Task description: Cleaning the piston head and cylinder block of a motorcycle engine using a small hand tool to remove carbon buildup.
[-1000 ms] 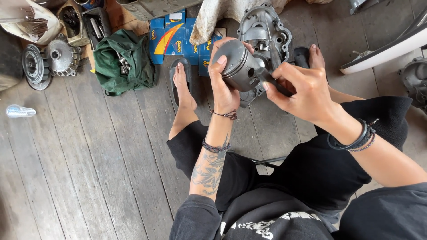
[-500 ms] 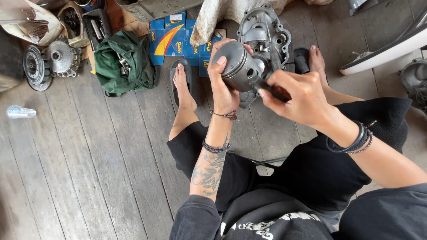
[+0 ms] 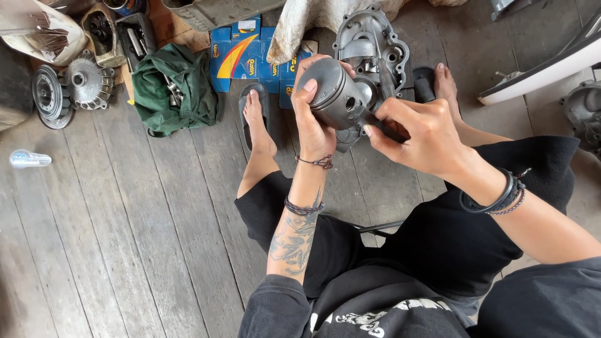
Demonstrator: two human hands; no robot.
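**Piston held up over the plank floor**

The plank floor fills the view. An engine casing lies by the person's feet, directly behind the piston. A green bag and blue boxes sit to the left, with a finned metal part beyond them.

The left hand rises from a bent forearm, its fingers wrapped round the grey piston above the knees. The right hand reaches in from the right, fingertips pinched at the piston's underside; what they pinch is hidden.
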